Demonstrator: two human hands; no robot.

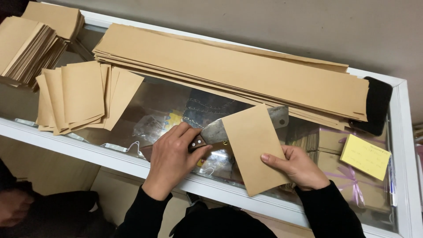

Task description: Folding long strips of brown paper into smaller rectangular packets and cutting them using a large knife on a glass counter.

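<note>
Brown paper lies everywhere on the glass counter: stacks at far left, fanned cut sheets beside them, and long strips running across the back. Near the front edge the left hand is closed around the wooden handle of a cleaver, its blade lying partly under a cut sheet that the right hand pinches at the lower right edge, thumb on top. Farther right sit a yellow pad and a black case.

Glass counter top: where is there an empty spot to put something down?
Bare glass lies between the fanned brown paper sheets and the cleaver's grey blade. It is crowded along the back, under the long brown paper strips.
</note>
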